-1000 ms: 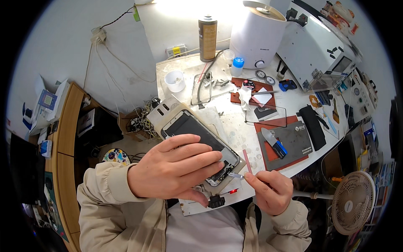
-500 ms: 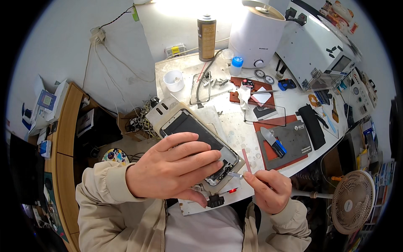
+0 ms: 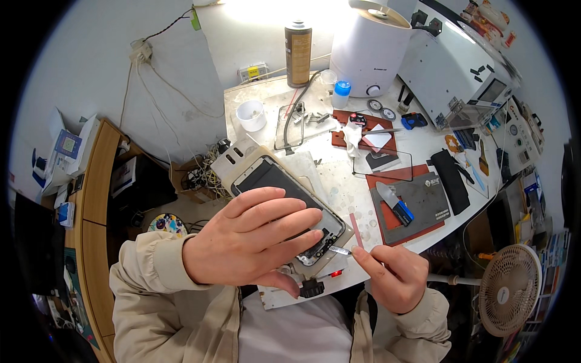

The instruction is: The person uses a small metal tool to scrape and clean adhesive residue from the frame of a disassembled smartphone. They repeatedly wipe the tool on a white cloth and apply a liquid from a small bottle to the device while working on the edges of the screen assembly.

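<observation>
Phone panel under outspread left hand, slim blade in fingertip grip of right hand

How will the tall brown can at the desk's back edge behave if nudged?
The tall brown can may tip if pushed high, being narrow for its height. Once down, its round body would likely roll. Its hidden contents leave weight uncertain.
</observation>
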Demonstrator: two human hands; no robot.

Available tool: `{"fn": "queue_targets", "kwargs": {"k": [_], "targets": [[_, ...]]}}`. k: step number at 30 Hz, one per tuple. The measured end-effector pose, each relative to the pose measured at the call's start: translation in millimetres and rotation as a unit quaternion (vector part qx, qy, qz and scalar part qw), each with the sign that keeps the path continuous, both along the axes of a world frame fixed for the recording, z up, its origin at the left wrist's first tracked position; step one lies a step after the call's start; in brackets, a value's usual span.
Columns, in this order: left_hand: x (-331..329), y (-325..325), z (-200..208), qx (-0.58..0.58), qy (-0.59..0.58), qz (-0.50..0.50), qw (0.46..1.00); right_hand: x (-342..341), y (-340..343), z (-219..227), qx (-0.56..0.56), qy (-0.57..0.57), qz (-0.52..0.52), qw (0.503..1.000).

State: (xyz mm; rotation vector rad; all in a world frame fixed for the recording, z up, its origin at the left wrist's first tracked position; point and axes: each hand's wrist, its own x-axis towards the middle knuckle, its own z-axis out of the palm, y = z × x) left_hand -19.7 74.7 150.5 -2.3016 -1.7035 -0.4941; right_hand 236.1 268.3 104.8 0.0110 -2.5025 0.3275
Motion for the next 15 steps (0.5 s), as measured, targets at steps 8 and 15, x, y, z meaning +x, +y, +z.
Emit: {"fn": "queue_targets", "kwargs": {"k": [8,15], "targets": [[-3,-1,-1,-0.011,0.035,0.002,0.999,-4,4,-19,-0.037,0.043,0.015,0.998],[-3,-1,0,-0.012,0.037,0.001,0.999,-4,5,-24,-0.035,0.050,0.021,0.998]]}}
